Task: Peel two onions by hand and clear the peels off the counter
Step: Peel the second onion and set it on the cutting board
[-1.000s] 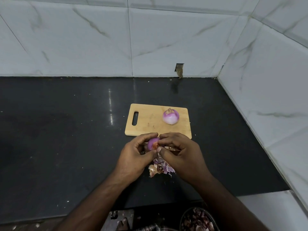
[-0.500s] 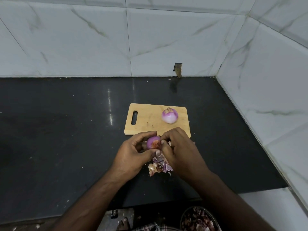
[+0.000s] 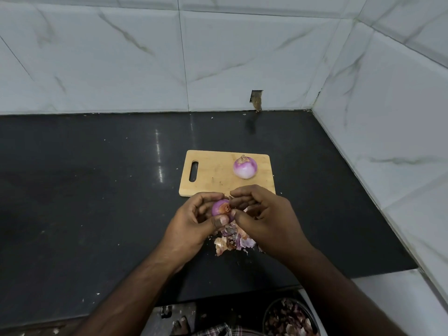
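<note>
- In the centre of the frame, just below the cutting board point(image 3: 213, 175), the second onion point(image 3: 221, 207) sits inside the left hand point(image 3: 194, 224), which grasps it with curled fingers above and the thumb pressing from below.
- The right hand point(image 3: 264, 219) is directly to the right of this onion, touching it; its fingertips point(image 3: 236, 202) seem to pinch at the dry brown end, but I cannot tell for sure if a piece of skin is between them.
- The onion's axis, from root to tip, points roughly toward the camera, so the brown tuft faces up and toward the right hand. I judge that the next pull should go to the right and downward, away from the left palm.
- This onion looks purple and glossy, almost bare, with only an orange-brown remainder of skin around the tuft.
- The first onion point(image 3: 244, 168) lies on the right part of the board, well apart from both hands; it is peeled, purple on top and white below.
- The peels point(image 3: 234, 240) make a loose heap on the dark counter point(image 3: 97, 190), right under the hands.
- At the lower right edge of the frame, below the counter, a bowl point(image 3: 289, 318) holds more peels; probably the heap must go there later.
</note>
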Action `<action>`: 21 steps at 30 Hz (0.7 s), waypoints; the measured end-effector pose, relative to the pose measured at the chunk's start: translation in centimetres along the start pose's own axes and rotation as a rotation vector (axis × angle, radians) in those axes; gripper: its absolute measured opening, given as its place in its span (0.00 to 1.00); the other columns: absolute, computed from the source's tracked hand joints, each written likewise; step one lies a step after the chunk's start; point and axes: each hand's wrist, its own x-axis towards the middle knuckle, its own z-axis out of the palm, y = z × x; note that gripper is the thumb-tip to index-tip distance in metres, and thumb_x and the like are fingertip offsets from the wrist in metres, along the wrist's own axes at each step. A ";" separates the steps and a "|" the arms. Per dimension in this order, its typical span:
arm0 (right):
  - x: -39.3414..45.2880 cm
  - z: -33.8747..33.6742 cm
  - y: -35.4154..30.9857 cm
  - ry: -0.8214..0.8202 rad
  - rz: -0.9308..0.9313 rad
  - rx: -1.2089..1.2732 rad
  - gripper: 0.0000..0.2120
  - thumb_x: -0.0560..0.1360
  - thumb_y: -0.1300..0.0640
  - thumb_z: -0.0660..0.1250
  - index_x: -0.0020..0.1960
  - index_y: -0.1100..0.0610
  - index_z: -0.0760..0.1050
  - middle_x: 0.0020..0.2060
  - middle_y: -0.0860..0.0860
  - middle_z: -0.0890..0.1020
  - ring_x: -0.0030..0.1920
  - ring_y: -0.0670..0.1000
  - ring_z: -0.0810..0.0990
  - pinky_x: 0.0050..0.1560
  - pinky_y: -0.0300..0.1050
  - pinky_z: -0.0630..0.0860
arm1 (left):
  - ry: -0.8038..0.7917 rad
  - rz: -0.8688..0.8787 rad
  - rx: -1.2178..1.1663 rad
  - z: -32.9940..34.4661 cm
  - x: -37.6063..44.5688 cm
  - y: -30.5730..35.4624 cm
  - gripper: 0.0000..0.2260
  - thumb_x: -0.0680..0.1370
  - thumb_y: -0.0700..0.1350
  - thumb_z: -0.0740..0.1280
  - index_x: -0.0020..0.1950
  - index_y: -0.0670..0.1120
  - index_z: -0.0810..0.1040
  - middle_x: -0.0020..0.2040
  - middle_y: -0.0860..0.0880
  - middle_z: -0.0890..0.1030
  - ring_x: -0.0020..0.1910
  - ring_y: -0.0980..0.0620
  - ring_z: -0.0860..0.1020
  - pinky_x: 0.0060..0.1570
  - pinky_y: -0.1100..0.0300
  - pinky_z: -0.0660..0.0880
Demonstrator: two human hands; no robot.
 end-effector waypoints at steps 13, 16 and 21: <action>1.1 -0.1 -0.7 -0.169 -0.066 -0.252 0.11 0.74 0.60 0.70 0.55 0.51 0.75 0.41 0.42 0.76 0.40 0.42 0.74 0.38 0.31 0.69 | -0.031 0.074 0.182 -0.3 0.6 0.6 0.19 0.69 0.36 0.76 0.60 0.42 0.79 0.53 0.45 0.85 0.54 0.48 0.84 0.53 0.49 0.82; 1.3 -0.4 -0.6 -0.198 -0.041 -0.172 0.12 0.74 0.61 0.69 0.51 0.47 0.71 0.37 0.43 0.75 0.36 0.43 0.73 0.35 0.36 0.70 | -0.091 0.037 0.102 -0.7 0.7 1.0 0.21 0.69 0.39 0.75 0.61 0.41 0.79 0.54 0.42 0.85 0.55 0.42 0.83 0.54 0.42 0.81; 1.3 -0.4 -0.6 -0.160 0.010 -0.029 0.17 0.74 0.67 0.66 0.46 0.44 0.71 0.34 0.42 0.75 0.34 0.41 0.73 0.34 0.34 0.70 | -0.150 -0.036 -0.027 -1.2 0.5 1.0 0.18 0.73 0.39 0.74 0.63 0.42 0.79 0.56 0.42 0.85 0.53 0.45 0.83 0.45 0.57 0.81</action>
